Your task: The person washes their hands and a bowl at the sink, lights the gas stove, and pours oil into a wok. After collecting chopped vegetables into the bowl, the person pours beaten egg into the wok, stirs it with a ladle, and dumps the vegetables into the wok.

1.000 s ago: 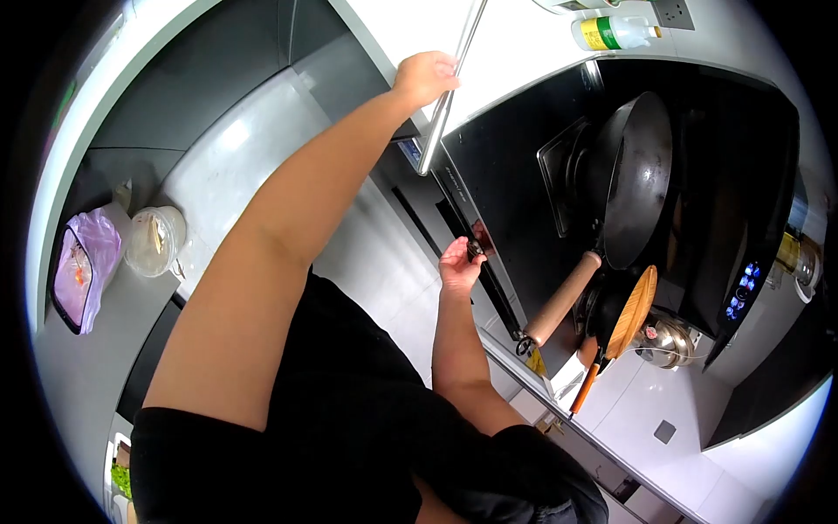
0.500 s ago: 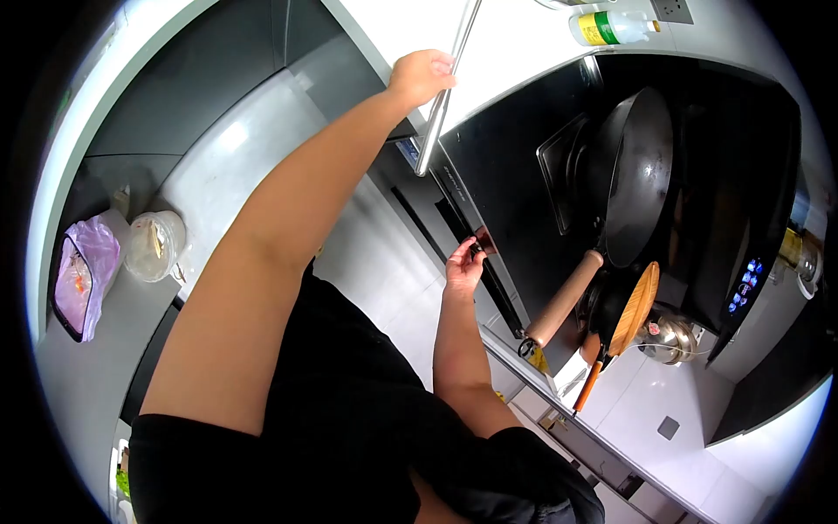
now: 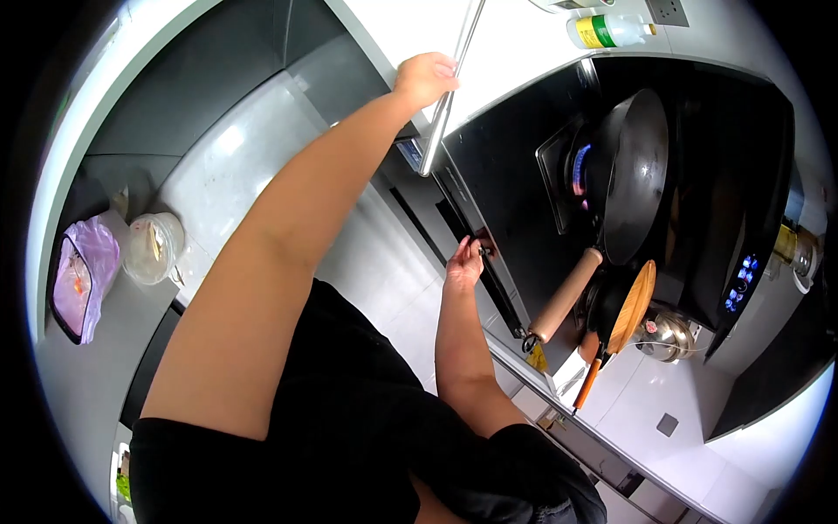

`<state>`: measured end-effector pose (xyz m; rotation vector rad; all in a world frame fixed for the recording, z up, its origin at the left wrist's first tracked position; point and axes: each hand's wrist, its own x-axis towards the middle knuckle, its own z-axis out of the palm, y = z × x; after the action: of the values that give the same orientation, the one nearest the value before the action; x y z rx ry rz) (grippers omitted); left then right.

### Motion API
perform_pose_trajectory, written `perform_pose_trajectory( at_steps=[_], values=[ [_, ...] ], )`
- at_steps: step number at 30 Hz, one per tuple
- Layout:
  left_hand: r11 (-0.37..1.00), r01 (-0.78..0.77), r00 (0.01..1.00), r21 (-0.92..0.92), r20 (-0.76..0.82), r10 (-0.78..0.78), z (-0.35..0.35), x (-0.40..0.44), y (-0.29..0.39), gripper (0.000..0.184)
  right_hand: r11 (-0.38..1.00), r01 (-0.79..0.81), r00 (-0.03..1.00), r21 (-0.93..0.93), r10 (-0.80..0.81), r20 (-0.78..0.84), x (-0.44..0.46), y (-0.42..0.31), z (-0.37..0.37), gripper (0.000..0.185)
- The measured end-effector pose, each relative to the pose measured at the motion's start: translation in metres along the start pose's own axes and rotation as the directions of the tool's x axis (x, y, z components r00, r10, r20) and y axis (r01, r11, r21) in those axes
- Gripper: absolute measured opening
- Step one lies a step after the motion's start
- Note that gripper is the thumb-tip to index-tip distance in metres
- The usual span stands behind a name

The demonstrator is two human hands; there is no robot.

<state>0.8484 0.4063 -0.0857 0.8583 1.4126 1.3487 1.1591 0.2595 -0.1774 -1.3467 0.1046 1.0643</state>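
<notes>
A black cooktop spreads before a person in a black short-sleeved shirt, bearing a large wok whose wooden handle runs out toward the right corner of the front edge. Near the left corner of that edge, a long silver bar ends just beside the cooktop; the left hand curls its fingers against it — gripping or merely resting, the view does not tell. Toward the right edge, near the wok's handle, stands a round wooden lid. The right hand works low at the front edge, thumb and fingers bent and slightly parted; whether they pinch the control or only touch it cannot be made out. Under the wok, a blue flame burns, showing on the side nearer the left hand. Smallest of all is the dark knob, set on the cooktop's front edge between its two corners and partly hidden by the fingertips. Good handling here probably means light pressure and a slow, even turn — eyes on the flame, wrist below the front edge, and forearm clear of the overhanging handle, which a careless knock could swing.
</notes>
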Motion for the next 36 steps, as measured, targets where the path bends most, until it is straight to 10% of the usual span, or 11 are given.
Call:
perform_pose_trajectory(
  at_steps=[26, 28, 36],
  values=[
    [1.0, 0.005, 1.0, 0.018, 0.005, -0.005, -0.002, -0.001, 0.001, 0.037, 0.998, -0.05, 0.998, -0.045, 0.052, 0.032, 0.001, 0.003, -0.012, 0.023],
    [1.0, 0.004, 1.0, 0.03, 0.008, -0.004, -0.002, 0.001, -0.001, 0.038, 0.855, -0.406, 0.884, -0.322, 0.456, 0.097, -0.028, -0.013, -0.018, 0.032],
    [0.998, -0.057, 0.997, 0.017, -0.059, 0.058, 0.006, 0.015, -0.026, 0.034, 0.93, -0.366, 0.739, -0.04, 0.317, 0.594, -0.162, -0.137, 0.009, 0.065]
  ],
)
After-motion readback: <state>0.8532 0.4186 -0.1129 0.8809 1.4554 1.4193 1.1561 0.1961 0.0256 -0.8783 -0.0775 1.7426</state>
